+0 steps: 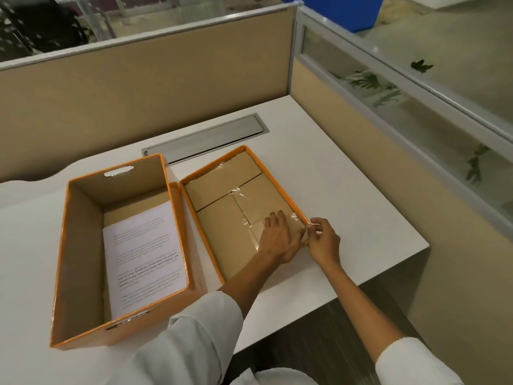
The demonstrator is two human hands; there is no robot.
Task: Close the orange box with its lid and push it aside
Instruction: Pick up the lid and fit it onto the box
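Note:
The orange box [80, 262] stands open on the left of the white desk, with printed sheets of paper [144, 254] lying on its bottom. Its orange-rimmed lid [219, 187] lies upside down just to the right, brown inside with clear tape. My left hand [279, 240] rests flat inside the lid near its right rim, fingers spread. My right hand [323, 241] pinches the lid's near right rim from outside, thumb and fingers on the edge.
A grey metal cable flap [205, 137] is set into the white desk [347, 190] behind the box and lid. Tan partition walls [138, 87] close the desk at the back and right. The desk's front edge runs close under my forearms.

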